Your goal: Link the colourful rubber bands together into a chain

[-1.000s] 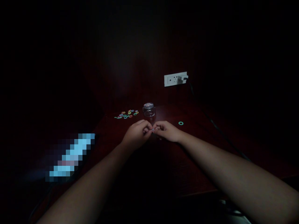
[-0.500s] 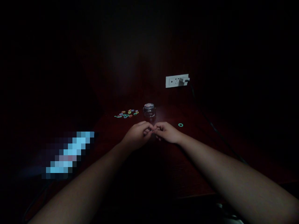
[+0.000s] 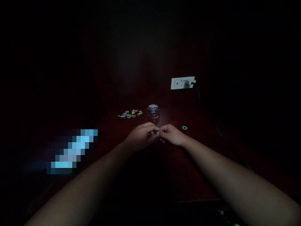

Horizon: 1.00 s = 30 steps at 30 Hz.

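Note:
My left hand (image 3: 143, 135) and my right hand (image 3: 172, 135) meet over the dark red table, fingertips touching. Between them shows a small light-blue hair tie (image 3: 158, 134), pinched by the fingers of both hands and partly hidden by them. Just beyond the hands stands a clear glass-like jar (image 3: 153, 112) with its lid on. Left of the jar lies a loose spread of several coloured hair ties (image 3: 130, 114). A single green hair tie (image 3: 184, 127) rests by itself to the right of my right hand.
A lit, blurred-out screen (image 3: 75, 150) lies at the left beside my forearm. On the back wall is a white socket plate (image 3: 182, 83) with a plug in it. A dark cable (image 3: 219, 133) runs down the right side. The surroundings are very dark.
The light-blue hair tie now shows between my fingertips, where little could be made out before. My hands have shifted slightly right, and the whole view has moved a little.

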Tool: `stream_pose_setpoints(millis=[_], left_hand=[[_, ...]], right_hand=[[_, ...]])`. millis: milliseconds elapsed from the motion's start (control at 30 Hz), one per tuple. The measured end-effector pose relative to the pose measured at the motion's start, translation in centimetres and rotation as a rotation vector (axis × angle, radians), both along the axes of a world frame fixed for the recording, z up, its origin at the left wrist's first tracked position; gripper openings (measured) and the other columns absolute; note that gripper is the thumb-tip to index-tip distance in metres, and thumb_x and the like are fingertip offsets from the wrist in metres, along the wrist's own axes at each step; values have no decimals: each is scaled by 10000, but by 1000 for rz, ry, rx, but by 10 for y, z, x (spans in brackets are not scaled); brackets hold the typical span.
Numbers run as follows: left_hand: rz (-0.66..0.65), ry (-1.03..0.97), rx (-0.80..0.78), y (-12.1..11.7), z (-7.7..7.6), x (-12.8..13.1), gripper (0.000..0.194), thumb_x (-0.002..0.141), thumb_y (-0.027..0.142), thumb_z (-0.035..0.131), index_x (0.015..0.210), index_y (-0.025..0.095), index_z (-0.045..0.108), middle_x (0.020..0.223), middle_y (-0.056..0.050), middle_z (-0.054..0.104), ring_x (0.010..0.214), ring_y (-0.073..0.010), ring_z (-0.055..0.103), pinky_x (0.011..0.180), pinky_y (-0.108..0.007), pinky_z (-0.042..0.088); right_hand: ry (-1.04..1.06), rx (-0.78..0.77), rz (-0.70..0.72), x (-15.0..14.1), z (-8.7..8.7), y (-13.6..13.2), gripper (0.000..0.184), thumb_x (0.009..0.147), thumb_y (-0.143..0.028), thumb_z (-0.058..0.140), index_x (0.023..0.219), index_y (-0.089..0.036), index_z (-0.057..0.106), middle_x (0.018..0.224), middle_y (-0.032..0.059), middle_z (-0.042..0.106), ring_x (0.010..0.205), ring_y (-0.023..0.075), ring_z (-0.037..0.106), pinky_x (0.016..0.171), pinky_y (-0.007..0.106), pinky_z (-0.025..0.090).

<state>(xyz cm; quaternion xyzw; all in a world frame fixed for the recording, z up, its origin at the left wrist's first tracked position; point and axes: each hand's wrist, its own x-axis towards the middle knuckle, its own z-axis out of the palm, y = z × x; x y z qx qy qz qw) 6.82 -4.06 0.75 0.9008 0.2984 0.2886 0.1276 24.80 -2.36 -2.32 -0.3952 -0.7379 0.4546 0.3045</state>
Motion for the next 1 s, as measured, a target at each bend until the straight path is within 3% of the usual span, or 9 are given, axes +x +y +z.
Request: stream_pose_setpoints(millis=[267, 700, 1000], left_hand=[[51, 1, -37, 0, -1, 0, 214, 771, 188, 516, 968, 183, 600, 881, -32, 605, 682, -91, 552, 631, -219, 454], [85, -123, -148, 3, -2, 0, 135, 773, 167, 497, 850, 151, 606, 817, -30, 631, 644, -80, 587, 579, -181, 462], [131, -47, -19, 4, -1, -1, 125, 757, 168, 508, 821, 166, 615, 800, -21, 625, 689, -96, 562, 611, -209, 431]], right_hand=[[-37, 18, -14, 1, 0, 0, 267, 772, -352, 487, 633, -127, 529, 561, 2, 552, 466, 67, 486, 450, 184, 343], [117, -35, 26, -2, 1, -2, 73, 743, -189, 469, 789, -143, 501, 606, -24, 549, 452, 56, 482, 444, 172, 363], [116, -61, 27, -1, 2, -1, 181, 791, -253, 418, 706, -136, 526, 577, -12, 551, 439, 56, 477, 438, 175, 341]])
